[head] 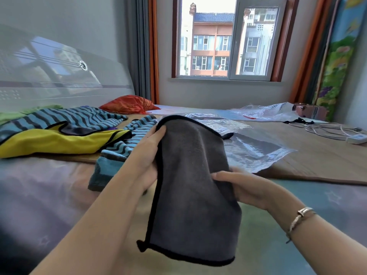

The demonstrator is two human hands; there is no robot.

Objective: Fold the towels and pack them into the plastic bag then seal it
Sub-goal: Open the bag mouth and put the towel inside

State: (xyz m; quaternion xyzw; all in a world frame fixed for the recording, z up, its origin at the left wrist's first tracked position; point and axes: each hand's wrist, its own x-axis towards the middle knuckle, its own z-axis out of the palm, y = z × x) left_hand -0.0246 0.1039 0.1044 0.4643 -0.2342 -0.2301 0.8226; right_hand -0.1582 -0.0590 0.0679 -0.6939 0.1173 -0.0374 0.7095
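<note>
Head view over a bed. Grey towel (193, 187) with black edging is held up off the bed between both hands, hanging down toward the camera, doubled over at its top.

Left hand (148, 153): grasps the towel's left edge, fingertips curled onto the upper corner, palm along the side.
Right hand (241, 187): pinches the towel's right edge at mid-height, thumb on the front face, fingers behind. A bracelet (301, 217) sits on that wrist.

Containers:
- Clear plastic bag (256, 151) lies flat on the woven mat (317, 155), just behind the held towel. A dark, flat item shows through the film; cannot tell what it is.
- A second clear bag (266, 111) lies crumpled farther back near the window wall, well apart from the hands. Contents not discernible.

Other towels to the left on the bed: a blue striped towel (79, 116) spread out, a yellow towel (59, 141) with dark trim partly over it, and another striped towel (123, 147) bunched just beside the left forearm. An orange pillow (129, 105) lies behind them. White cable and plug (341, 133) lie at right on the mat.
</note>
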